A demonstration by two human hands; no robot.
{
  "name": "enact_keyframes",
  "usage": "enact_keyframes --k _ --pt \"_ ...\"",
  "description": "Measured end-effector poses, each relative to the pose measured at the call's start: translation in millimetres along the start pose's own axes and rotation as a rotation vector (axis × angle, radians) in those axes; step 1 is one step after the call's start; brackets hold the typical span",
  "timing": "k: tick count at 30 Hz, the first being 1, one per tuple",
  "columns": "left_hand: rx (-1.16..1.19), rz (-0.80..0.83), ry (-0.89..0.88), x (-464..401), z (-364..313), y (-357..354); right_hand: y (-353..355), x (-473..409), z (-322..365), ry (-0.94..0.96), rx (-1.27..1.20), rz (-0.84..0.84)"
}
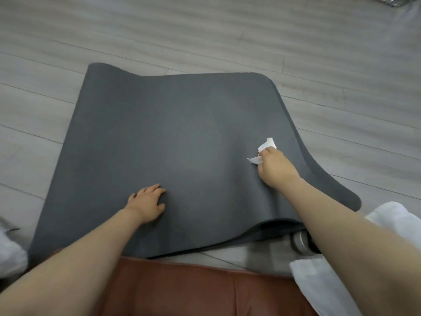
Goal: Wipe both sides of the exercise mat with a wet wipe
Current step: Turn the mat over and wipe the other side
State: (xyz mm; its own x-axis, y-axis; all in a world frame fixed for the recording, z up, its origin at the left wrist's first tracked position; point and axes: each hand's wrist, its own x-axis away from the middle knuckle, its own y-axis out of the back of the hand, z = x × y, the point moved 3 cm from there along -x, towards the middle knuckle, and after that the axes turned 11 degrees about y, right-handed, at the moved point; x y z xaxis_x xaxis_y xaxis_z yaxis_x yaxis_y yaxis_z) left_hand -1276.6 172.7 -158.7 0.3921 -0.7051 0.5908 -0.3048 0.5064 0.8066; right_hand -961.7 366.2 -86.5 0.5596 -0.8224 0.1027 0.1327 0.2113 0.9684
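A dark grey exercise mat (173,137) lies spread on the pale wood floor, its near right part folded over so a second layer shows under the lifted edge. My right hand (273,166) grips a crumpled white wet wipe (264,149) and holds it against the mat near the right side. My left hand (148,204) rests palm-down on the mat near its front edge, fingers slightly bent.
A brown leather seat (193,290) fills the bottom of the view in front of me. White cloth (323,283) lies over my right leg, and more white fabric (11,254) sits at the left edge. Grey plank floor (205,30) surrounds the mat.
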Motion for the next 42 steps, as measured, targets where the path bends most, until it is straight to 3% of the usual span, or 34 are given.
enact_keyframes --k 4,7,15,19,23,26,29,35,37,42 --pt "-0.031 -0.005 0.076 11.8 55.0 -5.0 0.7 20.7 -0.9 -0.245 -0.161 -0.079" --pt "-0.012 0.004 0.057 21.3 49.8 -8.6 -0.4 35.1 -19.6 -0.369 -0.069 0.078" --pt "0.09 0.061 -0.326 43.2 -85.8 -16.4 -17.9 65.2 -80.0 -0.497 0.226 0.457" --pt "0.181 0.089 -0.473 62.6 -142.0 -27.7 -33.8 74.5 -91.9 -0.527 0.189 0.529" --pt "0.227 -0.056 -0.62 80.3 -185.6 -31.3 -52.3 96.0 -106.5 -0.55 0.109 0.407" --pt "0.144 -0.117 -0.669 82.2 -208.0 -32.0 -52.7 113.1 -116.9 -0.599 -0.096 0.32" --pt "0.022 -0.118 -0.66 79.7 -220.4 -35.5 -57.7 118.1 -134.2 -0.736 -0.358 0.221" --pt "-0.041 -0.117 -0.606 80.9 -229.5 -42.6 -68.1 115.6 -153.7 -0.891 -0.512 0.058" --pt "-0.019 -0.116 -0.592 82.7 -231.4 -46.0 -74.3 117.1 -157.7 -0.927 -0.552 0.081" --pt "-0.002 -0.114 -0.574 83.9 -232.7 -48.3 -69.0 112.8 -151.9 -0.848 -0.632 0.048"
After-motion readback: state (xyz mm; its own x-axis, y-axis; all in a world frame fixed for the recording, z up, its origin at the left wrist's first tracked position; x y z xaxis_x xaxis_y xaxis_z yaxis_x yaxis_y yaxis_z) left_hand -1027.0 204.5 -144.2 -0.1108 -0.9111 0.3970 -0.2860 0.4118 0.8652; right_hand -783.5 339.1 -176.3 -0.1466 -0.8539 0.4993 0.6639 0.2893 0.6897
